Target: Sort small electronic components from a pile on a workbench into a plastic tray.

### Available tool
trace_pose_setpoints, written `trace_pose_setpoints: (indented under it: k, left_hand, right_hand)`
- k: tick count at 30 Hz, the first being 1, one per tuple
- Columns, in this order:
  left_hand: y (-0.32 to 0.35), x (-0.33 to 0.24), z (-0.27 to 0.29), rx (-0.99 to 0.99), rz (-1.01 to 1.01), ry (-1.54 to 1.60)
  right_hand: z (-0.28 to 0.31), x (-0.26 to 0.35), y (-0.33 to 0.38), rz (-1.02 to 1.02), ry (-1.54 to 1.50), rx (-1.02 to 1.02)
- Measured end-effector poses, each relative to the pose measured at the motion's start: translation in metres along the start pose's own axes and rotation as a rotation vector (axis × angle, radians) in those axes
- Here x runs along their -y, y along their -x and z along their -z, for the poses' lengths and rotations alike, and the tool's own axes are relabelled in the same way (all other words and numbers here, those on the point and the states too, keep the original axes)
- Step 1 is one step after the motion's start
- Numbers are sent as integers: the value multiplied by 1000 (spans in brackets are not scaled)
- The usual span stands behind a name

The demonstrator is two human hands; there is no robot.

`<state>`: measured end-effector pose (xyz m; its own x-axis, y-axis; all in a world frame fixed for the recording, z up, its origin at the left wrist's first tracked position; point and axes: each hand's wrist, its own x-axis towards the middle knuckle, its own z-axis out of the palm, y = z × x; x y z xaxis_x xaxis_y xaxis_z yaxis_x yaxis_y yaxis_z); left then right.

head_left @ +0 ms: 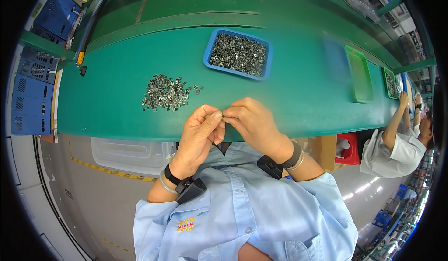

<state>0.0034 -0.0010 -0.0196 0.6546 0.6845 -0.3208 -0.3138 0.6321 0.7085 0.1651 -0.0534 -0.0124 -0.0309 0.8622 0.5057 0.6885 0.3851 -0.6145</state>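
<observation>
Over the near edge of the green table [116, 116], my left hand [201, 129] and my right hand [252, 119] meet fingertip to fingertip. Both are closed in a pinch, thumb against forefinger. Whatever sits between the fingertips is too small and covered to name. Just beyond my left hand lies a loose pile of small dark and silvery metal parts [165, 93], a few strays at its right side. Farther back, a blue tray [208, 61] holds a heap of similar small parts [239, 53].
To the right lie an empty-looking green tray [371, 81] and a smaller green tray of parts [391, 83]. Blue crates [32, 97] stand at the left. A yellow-tipped tool [81, 58] hangs at the back left. A co-worker [396, 149] sits at the far right near a red stool [350, 149].
</observation>
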Motion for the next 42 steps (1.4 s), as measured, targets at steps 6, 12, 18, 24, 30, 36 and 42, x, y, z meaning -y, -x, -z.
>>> trace_pose_setpoints:
  k: [6, 12, 18, 24, 30, 36, 42]
  left_hand:
    - [5, -4, -7, 116, -2, 201]
    - [5, 0, -8, 203, 22, 336]
    - [6, -5, -10, 178, 10, 239]
    - [8, -9, -10, 121, -6, 101]
    - [11, -7, 8, -2, -20, 106]
    - [16, -8, 26, -60, -21, 115]
    - [17, -12, 31, -63, 6, 168]
  right_hand:
    - [1, 5, 1, -58, -275, -91]
    - [1, 8, 2, -61, -368, -130]
    - [1, 7, 0, 16, -305, -156]
    - [-1, 5, 0, 24, -287, -144]
    - [24, -21, -25, 18, 32, -195]
    - [22, -47, -55, -125, 371, -65]
    - [-29, -27, -61, -58, 246, 227]
